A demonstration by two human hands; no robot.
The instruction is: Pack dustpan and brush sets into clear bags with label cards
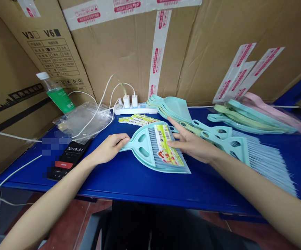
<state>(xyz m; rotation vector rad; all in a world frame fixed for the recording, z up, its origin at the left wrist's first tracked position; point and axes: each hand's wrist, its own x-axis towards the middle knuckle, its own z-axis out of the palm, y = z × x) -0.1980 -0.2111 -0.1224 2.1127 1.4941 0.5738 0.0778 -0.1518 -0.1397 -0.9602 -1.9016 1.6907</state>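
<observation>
My left hand (112,147) is closed round the handle end of a light-blue dustpan (137,160), with a matching brush (146,145) lying in it. A yellow-green and white label card (168,146) lies across the brush's grey-blue bristles. My right hand (192,140) has its fingers spread, the index finger pointing up and other fingertips at the card's right edge. Just behind the dustpan, more label cards (137,119) lie on the blue table (109,184).
Stacked dustpans (175,107) stand behind my right hand, loose brushes (262,156) lie right of it, and wrapped sets (254,114) sit at the far right. A power strip (140,108), plastic bags (88,119), bottle (59,97), phone (68,158) and white cables are left and behind.
</observation>
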